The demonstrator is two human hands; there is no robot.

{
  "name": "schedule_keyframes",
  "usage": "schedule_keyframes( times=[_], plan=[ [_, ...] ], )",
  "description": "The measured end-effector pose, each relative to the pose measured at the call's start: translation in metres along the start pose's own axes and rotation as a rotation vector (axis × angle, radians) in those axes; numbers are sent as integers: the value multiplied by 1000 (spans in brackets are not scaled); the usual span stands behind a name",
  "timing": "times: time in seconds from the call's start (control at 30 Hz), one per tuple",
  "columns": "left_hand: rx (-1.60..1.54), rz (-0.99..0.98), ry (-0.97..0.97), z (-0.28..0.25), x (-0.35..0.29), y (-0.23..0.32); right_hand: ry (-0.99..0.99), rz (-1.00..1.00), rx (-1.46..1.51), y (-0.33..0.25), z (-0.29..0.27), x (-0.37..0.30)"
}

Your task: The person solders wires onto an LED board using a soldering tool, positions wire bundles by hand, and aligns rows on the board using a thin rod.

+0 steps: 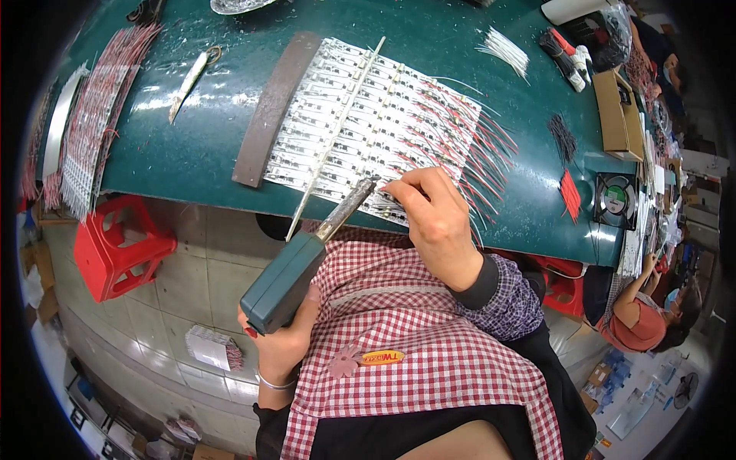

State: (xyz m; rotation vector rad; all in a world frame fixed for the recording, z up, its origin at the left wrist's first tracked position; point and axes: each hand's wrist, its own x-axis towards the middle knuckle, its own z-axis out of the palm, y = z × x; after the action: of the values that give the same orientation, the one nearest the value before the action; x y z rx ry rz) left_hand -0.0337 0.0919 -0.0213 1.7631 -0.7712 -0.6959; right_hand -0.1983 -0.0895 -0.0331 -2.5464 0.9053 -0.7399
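Two hands here, left hand [282,341] and right hand [441,218], on one green-handled tool [282,282] and one brown bar [277,111]! Over right, three wire bunches: one white bunch [506,52], one black bunch [563,142], one red bunch [570,195]. Two red stools, left stool [115,249] and right stool [565,293]!

Surroundings of your green worktop [203,157]. To your left, 1 red plastic stool [103,264], pierced by openings, stands on the tiled floor [184,287]. On the worktop's left part lies 1 pale pointed tool [188,86], its tip toward you and its ring at the far end; beyond it, 1 silvery dish [239,6] is cut off by the upper edge. To your right, 1 open cardboard box [633,132] rests near 1 square black-framed fan [616,201]. Farther right you see 2 co-workers: 1 in dark clothing [658,50], 1 in a coral top [636,328].
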Motion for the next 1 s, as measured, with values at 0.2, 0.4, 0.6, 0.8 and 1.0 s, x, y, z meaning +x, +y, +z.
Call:
schedule_keyframes(
  times=[0.2,0.4,0.6,0.8,1.0],
  plan=[
    [-71,-125,18,-2,-4,2,11,-5,9,2,1,0],
    [-65,-62,-43,-6,-8,-2,63,-50,21,-2,1,-5],
    [-57,-88,-55,-9,-11,-4,50,-41,67,-3,4,-8],
    [156,110,-74,-8,-8,0,34,-27,54,-3,5,-10],
    [9,-19,-81,-4,-3,3,28,-7,40,-4,4,-10]
  ],
)
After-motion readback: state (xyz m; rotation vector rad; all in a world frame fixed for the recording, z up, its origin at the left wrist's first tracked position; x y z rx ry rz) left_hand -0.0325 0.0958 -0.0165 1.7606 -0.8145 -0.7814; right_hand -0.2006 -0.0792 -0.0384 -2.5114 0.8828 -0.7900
